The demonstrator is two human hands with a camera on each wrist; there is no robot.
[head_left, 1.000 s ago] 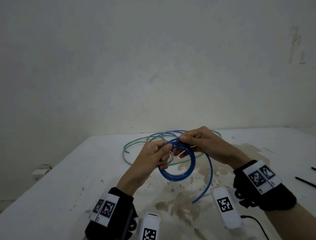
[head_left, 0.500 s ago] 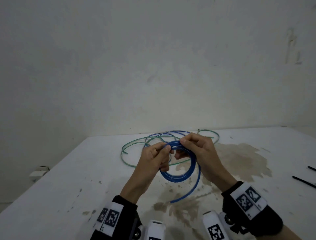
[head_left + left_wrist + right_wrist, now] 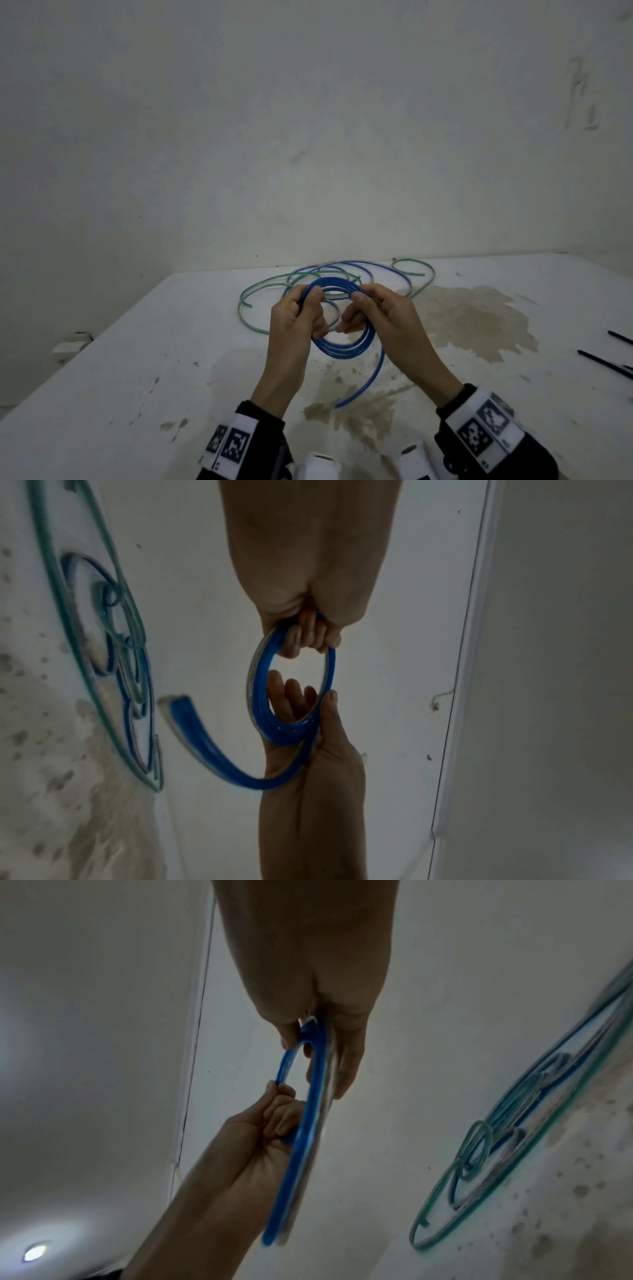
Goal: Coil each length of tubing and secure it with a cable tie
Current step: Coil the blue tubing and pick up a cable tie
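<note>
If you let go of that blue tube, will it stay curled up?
Probably not. Both hands grip the blue coil, and its loose tail arcs stiffly instead of drooping, so it seems springy. It looks light, held up by fingers alone.

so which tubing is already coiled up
The thick blue plastic tubing, wound into a ring gripped by both hands; the thin green and blue lengths lie loose on the table.
</note>
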